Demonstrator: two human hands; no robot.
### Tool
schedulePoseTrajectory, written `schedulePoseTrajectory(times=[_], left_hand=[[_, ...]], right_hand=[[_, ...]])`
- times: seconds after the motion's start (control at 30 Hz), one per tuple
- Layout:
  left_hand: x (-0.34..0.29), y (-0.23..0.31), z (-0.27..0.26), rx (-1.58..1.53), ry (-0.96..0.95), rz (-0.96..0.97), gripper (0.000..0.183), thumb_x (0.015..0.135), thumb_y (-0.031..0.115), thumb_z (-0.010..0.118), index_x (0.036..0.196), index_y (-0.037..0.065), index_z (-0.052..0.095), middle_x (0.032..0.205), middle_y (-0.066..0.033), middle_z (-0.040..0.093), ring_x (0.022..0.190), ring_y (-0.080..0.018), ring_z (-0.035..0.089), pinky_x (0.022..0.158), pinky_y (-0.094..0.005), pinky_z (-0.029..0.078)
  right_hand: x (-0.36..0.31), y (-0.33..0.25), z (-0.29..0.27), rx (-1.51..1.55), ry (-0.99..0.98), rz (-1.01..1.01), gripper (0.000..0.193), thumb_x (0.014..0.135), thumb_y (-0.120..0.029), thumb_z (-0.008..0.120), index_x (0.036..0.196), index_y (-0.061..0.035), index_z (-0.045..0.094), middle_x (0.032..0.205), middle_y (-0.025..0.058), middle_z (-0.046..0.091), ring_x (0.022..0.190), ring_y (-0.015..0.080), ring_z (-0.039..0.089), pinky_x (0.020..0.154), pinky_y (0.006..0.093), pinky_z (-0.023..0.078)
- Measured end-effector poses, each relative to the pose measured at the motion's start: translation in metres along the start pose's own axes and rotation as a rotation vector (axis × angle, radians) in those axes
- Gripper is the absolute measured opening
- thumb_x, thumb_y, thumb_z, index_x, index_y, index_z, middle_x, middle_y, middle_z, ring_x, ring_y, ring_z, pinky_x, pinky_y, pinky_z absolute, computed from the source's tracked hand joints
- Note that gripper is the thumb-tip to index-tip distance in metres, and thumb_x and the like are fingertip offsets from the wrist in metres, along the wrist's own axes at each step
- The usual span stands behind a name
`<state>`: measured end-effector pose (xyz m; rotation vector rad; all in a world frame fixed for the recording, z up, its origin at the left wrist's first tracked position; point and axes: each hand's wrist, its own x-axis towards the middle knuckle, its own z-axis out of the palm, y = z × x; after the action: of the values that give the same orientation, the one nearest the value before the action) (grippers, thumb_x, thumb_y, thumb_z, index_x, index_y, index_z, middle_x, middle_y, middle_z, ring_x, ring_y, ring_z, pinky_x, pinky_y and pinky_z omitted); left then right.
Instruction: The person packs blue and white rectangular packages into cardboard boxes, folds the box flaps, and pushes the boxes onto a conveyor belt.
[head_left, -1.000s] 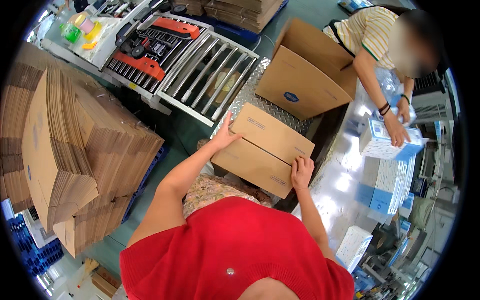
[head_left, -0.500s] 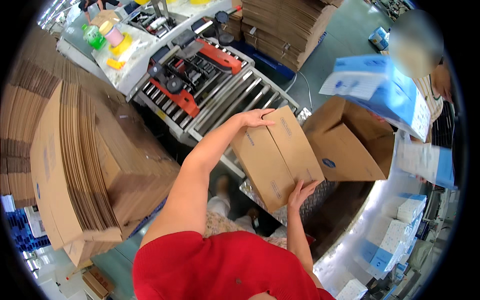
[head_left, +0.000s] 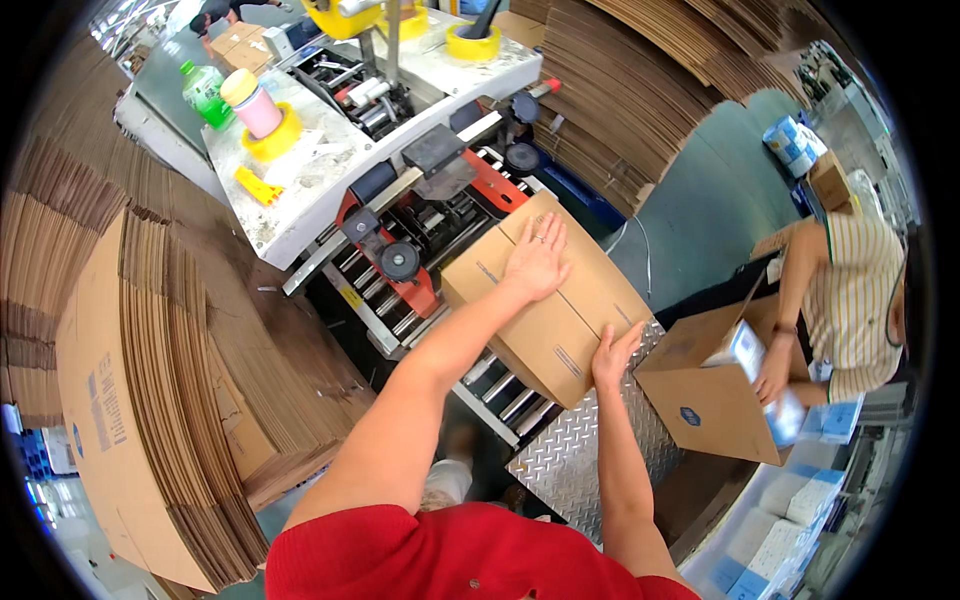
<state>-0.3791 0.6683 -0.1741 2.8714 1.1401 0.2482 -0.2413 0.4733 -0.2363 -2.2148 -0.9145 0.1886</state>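
A closed brown cardboard box rests tilted over the roller conveyor, its far end close to the red and black machine guides. My left hand lies flat on the top flaps across the centre seam, fingers stretched. At the near right end, my right hand presses against the box's edge with fingers extended, not wrapped round it. To the right, a co-worker's hand reaches into an open carton with a blue and white pack. The underside of my box is hidden.
Stacks of flattened cartons stand at left, more at the back. A diamond-plate metal sheet lies beside the conveyor. Tape rolls, bottles and a yellow cutter sit on the machine top. Blue and white packs lie at right.
The box has moved from between my hands onto the rollers by the machine. My left hand shifted from its far edge to flat on top. The co-worker lowered blue and white packs into the open carton.
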Motion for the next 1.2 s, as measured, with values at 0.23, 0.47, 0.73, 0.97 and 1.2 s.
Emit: schedulePoseTrajectory(times=[0.23, 0.47, 0.73, 0.97, 1.2], left_hand=[[0.018, -0.023, 0.004, -0.118, 0.039, -0.05, 0.07, 0.093, 0.044, 0.038, 0.145, -0.002, 0.026, 0.154, -0.0154, 0.019, 0.144, -0.0285, 0.015, 0.117, -0.0434, 0.009], [-0.027, -0.001, 0.006, -0.093, 0.018, -0.038, 0.072, 0.091, 0.042, 0.048, 0.143, -0.003, 0.028, 0.151, -0.0182, 0.025, 0.142, -0.0304, 0.019, 0.116, -0.044, 0.012], [-0.223, 0.02, -0.128, -0.232, 0.434, -0.336, 0.06, 0.073, 0.024, 0.075, 0.122, -0.001, 0.052, 0.14, -0.0187, 0.036, 0.132, -0.0392, 0.031, 0.108, -0.0489, 0.029], [-0.485, 0.065, -0.324, 0.372, 0.791, -0.752, 0.048, 0.069, 0.02, 0.078, 0.111, 0.007, 0.058, 0.113, -0.0126, 0.053, 0.107, -0.0321, 0.048, 0.092, -0.0456, 0.034], [-0.624, 0.02, -0.375, 0.358, 0.374, -0.916, 0.059, 0.059, 0.024, 0.085, 0.105, 0.005, 0.055, 0.106, -0.0107, 0.054, 0.101, -0.0313, 0.051, 0.087, -0.0412, 0.042]], right_hand=[[0.038, -0.084, 0.059, 0.1, 0.0, -0.055, 0.075, 0.096, -0.03, 0.05, 0.143, 0.0116, 0.008, 0.138, 0.0378, 0.022, 0.129, 0.0495, 0.027, 0.107, 0.0472, 0.028], [0.077, -0.077, 0.074, 0.431, -0.396, -0.24, 0.062, 0.09, -0.01, 0.049, 0.143, 0.0046, 0.022, 0.143, 0.027, 0.032, 0.132, 0.0369, 0.033, 0.109, 0.0393, 0.027], [-0.04, 0.038, -0.012, 0.624, -0.84, 0.161, 0.034, 0.093, -0.012, 0.058, 0.124, -0.0024, 0.05, 0.087, 0.0018, 0.054, 0.069, 0.0087, 0.052, 0.056, 0.0219, 0.042], [-0.093, 0.14, -0.111, 0.592, -0.788, 0.417, 0.024, 0.093, -0.021, 0.06, 0.113, -0.0074, 0.058, 0.079, 0.0012, 0.061, 0.063, 0.0095, 0.059, 0.05, 0.0206, 0.044], [-0.11, 0.11, -0.152, 0.647, -0.816, 0.242, 0.022, 0.094, -0.022, 0.058, 0.111, -0.007, 0.059, 0.079, -0.0001, 0.062, 0.065, 0.0073, 0.058, 0.055, 0.0207, 0.046]])
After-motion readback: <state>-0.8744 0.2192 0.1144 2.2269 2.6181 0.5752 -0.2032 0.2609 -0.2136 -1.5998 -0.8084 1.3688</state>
